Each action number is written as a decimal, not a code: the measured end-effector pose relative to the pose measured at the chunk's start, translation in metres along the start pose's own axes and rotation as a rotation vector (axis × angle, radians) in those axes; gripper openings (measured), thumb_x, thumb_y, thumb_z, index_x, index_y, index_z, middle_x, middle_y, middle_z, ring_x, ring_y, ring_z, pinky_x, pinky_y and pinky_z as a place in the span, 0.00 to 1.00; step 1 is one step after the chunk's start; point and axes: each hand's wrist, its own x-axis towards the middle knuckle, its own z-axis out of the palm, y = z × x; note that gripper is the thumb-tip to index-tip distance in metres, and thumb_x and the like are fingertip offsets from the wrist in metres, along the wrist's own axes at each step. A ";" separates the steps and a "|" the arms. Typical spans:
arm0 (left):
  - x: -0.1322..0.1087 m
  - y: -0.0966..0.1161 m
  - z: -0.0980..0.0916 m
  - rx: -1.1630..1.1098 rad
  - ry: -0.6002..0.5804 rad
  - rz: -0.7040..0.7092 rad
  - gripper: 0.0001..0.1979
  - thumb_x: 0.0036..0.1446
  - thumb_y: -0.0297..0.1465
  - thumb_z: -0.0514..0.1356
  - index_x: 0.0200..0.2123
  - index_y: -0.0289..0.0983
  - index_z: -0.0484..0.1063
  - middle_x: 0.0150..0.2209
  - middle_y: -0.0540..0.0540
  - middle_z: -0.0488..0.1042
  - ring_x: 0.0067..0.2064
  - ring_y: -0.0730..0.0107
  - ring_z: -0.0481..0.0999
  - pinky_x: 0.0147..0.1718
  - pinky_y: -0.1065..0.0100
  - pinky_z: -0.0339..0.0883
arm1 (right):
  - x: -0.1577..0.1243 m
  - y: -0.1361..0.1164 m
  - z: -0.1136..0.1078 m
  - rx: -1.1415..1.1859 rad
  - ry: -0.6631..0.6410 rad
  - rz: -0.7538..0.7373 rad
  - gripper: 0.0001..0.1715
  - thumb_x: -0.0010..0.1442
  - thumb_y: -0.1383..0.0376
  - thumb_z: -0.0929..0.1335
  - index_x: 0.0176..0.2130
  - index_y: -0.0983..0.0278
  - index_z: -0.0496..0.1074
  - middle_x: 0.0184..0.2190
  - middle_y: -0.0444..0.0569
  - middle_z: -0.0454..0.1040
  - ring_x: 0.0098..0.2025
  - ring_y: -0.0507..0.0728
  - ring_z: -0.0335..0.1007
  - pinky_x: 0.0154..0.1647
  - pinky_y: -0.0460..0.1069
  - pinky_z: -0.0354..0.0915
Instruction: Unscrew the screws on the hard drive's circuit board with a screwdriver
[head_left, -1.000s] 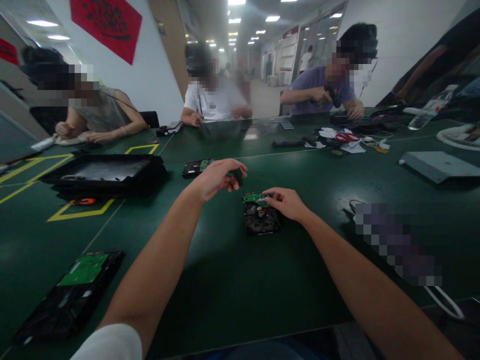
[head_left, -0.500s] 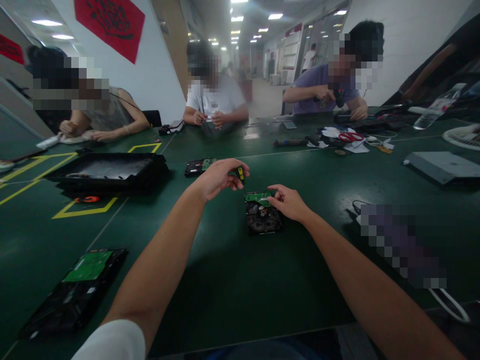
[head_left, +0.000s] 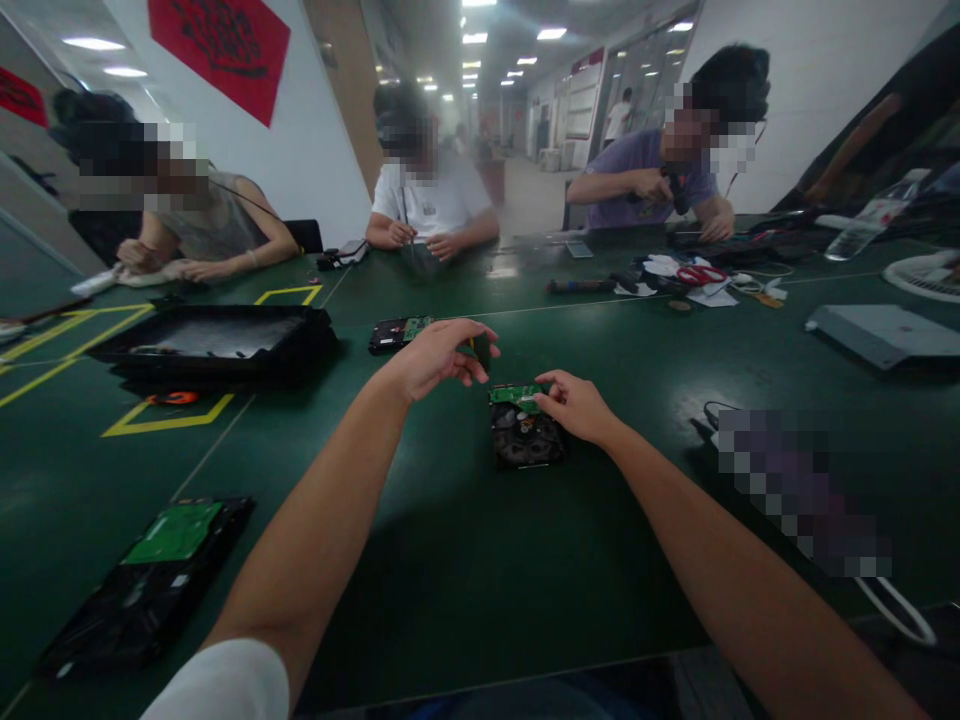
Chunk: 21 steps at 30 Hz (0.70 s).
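Observation:
A hard drive (head_left: 527, 440) lies flat on the green tabletop before me, its green circuit board (head_left: 513, 397) along the far edge. My left hand (head_left: 441, 358) is closed around the short dark and yellow handle of a screwdriver (head_left: 481, 350), held upright over the drive's far left corner. Its thin tip is too small to make out against the board. My right hand (head_left: 577, 404) steadies the drive from the right, thumb over the board and index finger at the far right corner.
Another hard drive (head_left: 150, 590) lies at the near left, and one more hard drive (head_left: 397, 335) sits beyond my left hand. A black tray (head_left: 300, 345) stands at the left. Further right are a grey metal box (head_left: 885, 335) and red scissors (head_left: 701, 274). Several people work across the table.
The screwdriver handle has turned in my left fingers, showing less of its yellow side. Both hands and the hard drive stay in nearly the same place.

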 end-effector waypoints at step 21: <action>-0.001 0.002 -0.001 -0.008 0.030 0.009 0.17 0.61 0.40 0.59 0.46 0.34 0.76 0.45 0.36 0.79 0.34 0.61 0.82 0.29 0.66 0.74 | 0.000 0.000 0.000 0.025 -0.002 0.012 0.20 0.64 0.56 0.70 0.51 0.64 0.71 0.28 0.43 0.75 0.28 0.52 0.68 0.31 0.48 0.59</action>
